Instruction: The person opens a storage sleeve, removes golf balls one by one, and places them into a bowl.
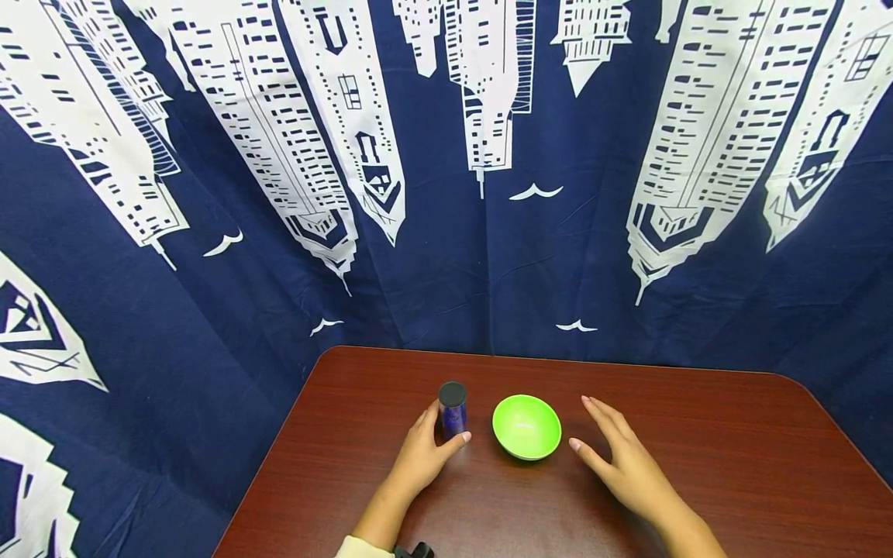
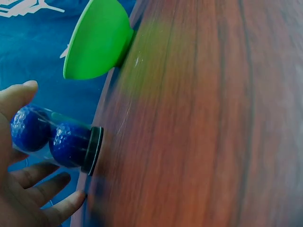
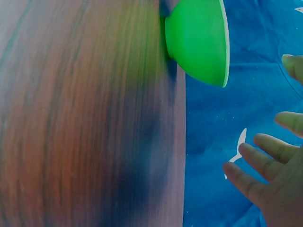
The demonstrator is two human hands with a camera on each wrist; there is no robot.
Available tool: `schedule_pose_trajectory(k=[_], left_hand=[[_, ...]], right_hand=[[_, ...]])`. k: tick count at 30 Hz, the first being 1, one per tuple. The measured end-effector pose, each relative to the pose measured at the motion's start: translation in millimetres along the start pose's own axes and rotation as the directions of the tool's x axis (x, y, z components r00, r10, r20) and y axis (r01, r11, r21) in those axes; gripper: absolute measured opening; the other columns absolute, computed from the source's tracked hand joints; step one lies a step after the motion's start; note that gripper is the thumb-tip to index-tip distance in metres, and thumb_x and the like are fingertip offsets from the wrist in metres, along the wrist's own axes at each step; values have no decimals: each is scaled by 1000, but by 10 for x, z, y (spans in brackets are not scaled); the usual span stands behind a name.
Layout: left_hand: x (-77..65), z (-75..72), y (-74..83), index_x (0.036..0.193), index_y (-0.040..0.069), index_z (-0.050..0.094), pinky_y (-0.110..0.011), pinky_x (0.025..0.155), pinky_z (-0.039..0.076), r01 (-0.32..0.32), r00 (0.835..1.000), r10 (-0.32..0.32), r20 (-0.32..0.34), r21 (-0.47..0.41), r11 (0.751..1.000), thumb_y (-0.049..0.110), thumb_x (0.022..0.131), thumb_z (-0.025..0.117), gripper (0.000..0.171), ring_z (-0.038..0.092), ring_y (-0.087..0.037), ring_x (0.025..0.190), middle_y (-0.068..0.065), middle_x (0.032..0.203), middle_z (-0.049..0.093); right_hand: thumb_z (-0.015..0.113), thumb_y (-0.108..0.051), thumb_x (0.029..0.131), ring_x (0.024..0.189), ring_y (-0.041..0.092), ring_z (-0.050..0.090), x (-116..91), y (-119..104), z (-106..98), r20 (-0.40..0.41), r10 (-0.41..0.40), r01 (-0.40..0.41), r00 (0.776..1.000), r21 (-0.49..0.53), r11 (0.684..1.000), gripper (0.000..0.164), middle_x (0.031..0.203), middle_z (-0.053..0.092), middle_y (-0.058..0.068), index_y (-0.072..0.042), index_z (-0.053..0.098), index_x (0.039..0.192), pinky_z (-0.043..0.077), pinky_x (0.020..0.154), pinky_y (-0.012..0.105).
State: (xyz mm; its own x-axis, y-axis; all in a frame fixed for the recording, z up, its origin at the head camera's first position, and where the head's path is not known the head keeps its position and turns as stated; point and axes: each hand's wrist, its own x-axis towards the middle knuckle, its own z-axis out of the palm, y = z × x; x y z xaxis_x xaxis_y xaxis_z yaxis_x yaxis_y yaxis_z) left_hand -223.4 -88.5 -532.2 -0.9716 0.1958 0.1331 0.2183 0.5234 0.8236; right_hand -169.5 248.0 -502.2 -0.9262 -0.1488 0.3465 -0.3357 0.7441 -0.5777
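A clear tube [image 1: 453, 416] with a dark top stands upright on the table, left of a bright green bowl [image 1: 526, 428]. In the left wrist view, dimpled blue balls like golf balls [image 2: 71, 144] show inside the tube, above its black base. My left hand [image 1: 424, 456] is around the tube's near left side, thumb on one side and spread fingers on the other, not curled tight. To the right of the bowl, my right hand [image 1: 623, 463] hovers with fingers extended and thumb apart, holding nothing. In the right wrist view, the bowl [image 3: 201, 42] sits apart from its fingertips.
The reddish-brown wooden table [image 1: 732, 442] has rounded far corners. Behind it and along the left hangs a dark blue cloth [image 1: 432, 287] printed with white upside-down buildings and birds. A small black object [image 1: 416, 550] shows by the left sleeve [image 1: 359, 547].
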Motion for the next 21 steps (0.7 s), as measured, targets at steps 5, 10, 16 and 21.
schedule_pose_trajectory(k=[5, 10, 16, 21], left_hand=[[16, 45, -24, 152, 7, 39, -53, 99, 55, -41, 999, 41, -15, -28, 999, 46, 98, 63, 71, 58, -39, 130, -23, 143, 56], [36, 67, -45, 144, 10, 47, -45, 92, 58, -58, 997, 56, -52, -46, 997, 42, 98, 64, 59, 65, -32, 122, -18, 133, 64], [7, 63, -7, 143, 11, 49, -43, 90, 59, -49, 997, 45, -64, -57, 997, 41, 97, 67, 58, 65, -32, 121, -17, 133, 64], [-58, 57, 65, 146, 13, 48, -47, 95, 57, -38, 998, 36, -43, -50, 998, 43, 96, 67, 61, 61, -35, 126, -14, 137, 60]], right_hand=[[67, -33, 98, 137, 44, 46, -12, -38, 35, -6, -28, 28, 1000, 32, 999, 65, 155, 40, 14, -20, 39, 156, 42, 99, 72], [67, -32, 98, 138, 43, 46, -21, -84, 66, -2, -46, 46, 999, 41, 998, 61, 154, 41, 12, -20, 43, 153, 42, 99, 72], [70, -30, 96, 135, 30, 49, -27, -156, 95, -42, -73, 73, 996, -13, 997, 58, 151, 46, 2, -23, 48, 150, 47, 100, 59], [73, -27, 94, 134, 14, 49, -32, -232, 101, -72, -110, 107, 991, -41, 993, 59, 149, 48, -6, -26, 49, 148, 46, 103, 22]])
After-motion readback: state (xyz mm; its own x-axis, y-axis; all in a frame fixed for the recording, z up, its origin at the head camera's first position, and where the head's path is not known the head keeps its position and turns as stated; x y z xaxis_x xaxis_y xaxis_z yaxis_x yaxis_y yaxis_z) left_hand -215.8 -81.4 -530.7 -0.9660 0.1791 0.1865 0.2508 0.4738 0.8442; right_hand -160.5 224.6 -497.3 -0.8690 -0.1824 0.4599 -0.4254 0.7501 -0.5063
